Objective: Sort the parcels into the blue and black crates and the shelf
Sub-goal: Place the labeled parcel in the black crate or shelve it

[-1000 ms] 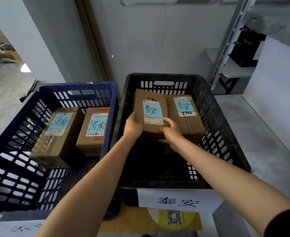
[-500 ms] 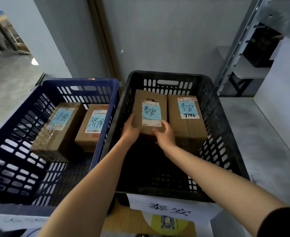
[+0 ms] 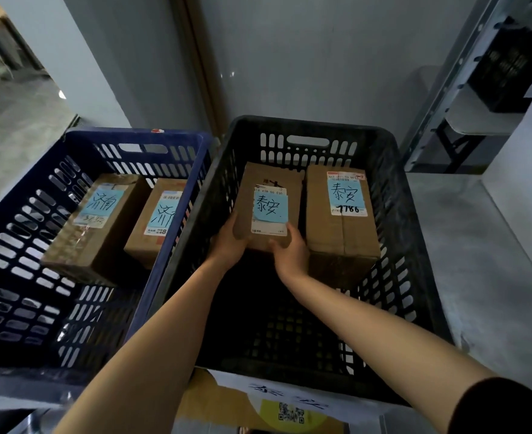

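Both my hands hold a brown cardboard parcel (image 3: 271, 186) with a blue handwritten note, low inside the black crate (image 3: 415, 233). My left hand (image 3: 227, 245) grips its near left corner, my right hand (image 3: 291, 250) grips its near right edge with the thumb on the label. A second labelled parcel (image 3: 341, 233) stands right beside it, touching or nearly touching. The blue crate (image 3: 17, 214) to the left holds two labelled parcels, one (image 3: 92, 227) at the left and one (image 3: 155, 223) at the right. A grey metal shelf (image 3: 446, 89) stands at the far right.
A paper sign (image 3: 289, 399) hangs on the black crate's near wall, above a brown box with a yellow QR sticker (image 3: 289, 415). A dark crate (image 3: 506, 67) sits on the shelf. A grey surface (image 3: 477, 261) runs along the right, and a wall stands close behind the crates.
The parcel has sunk lower into the black crate, down beside the second parcel, with both hands still on it. The camera has moved closer and tilted down.
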